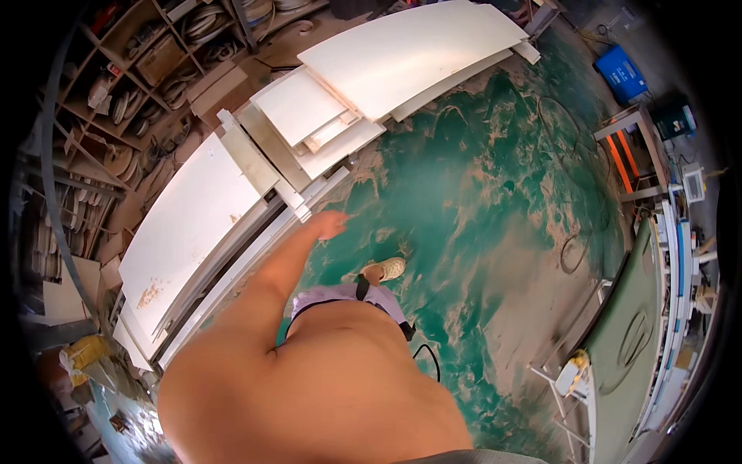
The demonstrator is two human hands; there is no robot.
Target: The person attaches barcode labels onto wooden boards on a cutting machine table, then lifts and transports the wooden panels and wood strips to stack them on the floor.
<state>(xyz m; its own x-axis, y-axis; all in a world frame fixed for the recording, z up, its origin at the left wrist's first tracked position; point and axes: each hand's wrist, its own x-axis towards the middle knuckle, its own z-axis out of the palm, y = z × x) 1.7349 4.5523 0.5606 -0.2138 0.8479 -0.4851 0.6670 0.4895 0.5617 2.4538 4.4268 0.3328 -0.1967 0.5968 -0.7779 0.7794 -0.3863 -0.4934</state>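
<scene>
Just beside the jutting end of a narrow pale strip (pixel 287 199), my left hand (pixel 331 225) hung low with its fingers pointing to the right. They were small and blurred, so I couldn't tell whether the hand was open or closed, nor whether the wrist touched the strip. My right hand was out of view.

The white panels (pixel 189 209) lay to the left of that hand and beyond it, stacked in a long run that the lens bent into a curve. Their edges didn't line up: a smaller board (pixel 297 108) sat on top near the middle, and the strip stuck out past the near side. My forearm ran alongside that near edge. To the right of the hand I had a broad stretch of floor to move in, with my shoe (pixel 393 268) on it near the stack.

The floor (pixel 433 166) was green under streaks of brown dust, and a dark cable (pixel 568 255) looped across it farther right. Past that stood a blue box (pixel 621 73), a frame (pixel 649 135) with orange bars (pixel 622 161) and a green-topped worktop (pixel 603 363). Behind the panels, on the left, wooden shelving (pixel 124 58) held coils and odd pieces.
</scene>
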